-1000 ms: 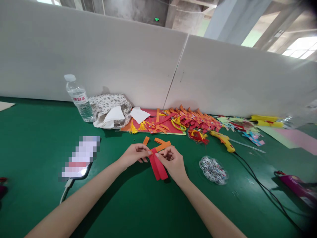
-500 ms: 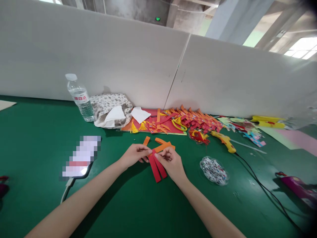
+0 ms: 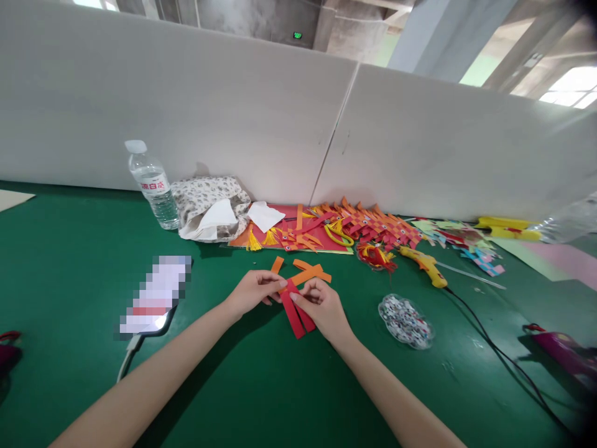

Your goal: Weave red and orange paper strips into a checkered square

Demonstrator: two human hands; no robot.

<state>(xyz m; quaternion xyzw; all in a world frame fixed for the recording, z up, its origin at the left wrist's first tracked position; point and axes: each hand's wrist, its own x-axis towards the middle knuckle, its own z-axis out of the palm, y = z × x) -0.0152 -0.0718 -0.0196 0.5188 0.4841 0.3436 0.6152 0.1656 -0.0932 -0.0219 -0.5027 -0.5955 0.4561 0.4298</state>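
Two red paper strips (image 3: pixel 297 316) hang side by side toward me, their upper ends between my hands. An orange strip (image 3: pixel 306 275) slants up to the right from the same spot. My left hand (image 3: pixel 256 290) pinches the crossing of the strips from the left. From the right, my right hand (image 3: pixel 321 305) has its thumb and fingers closed on the red strips. More orange strips (image 3: pixel 277 266) lie just beyond my fingers; the fingertips cover part of where the strips meet.
A bottle (image 3: pixel 155 186) and a patterned tissue bag (image 3: pixel 212 208) stand by the partition. Woven red-orange paper pieces (image 3: pixel 373 225) lie behind. On the right are a yellow glue gun (image 3: pixel 425 266), a dish of small pieces (image 3: pixel 405 322) and a cable. A phone (image 3: pixel 156 295) lies left.
The red strips' lower ends have moved slightly up and to the right, and lie closer together. Both hands keep nearly the same place and grip.
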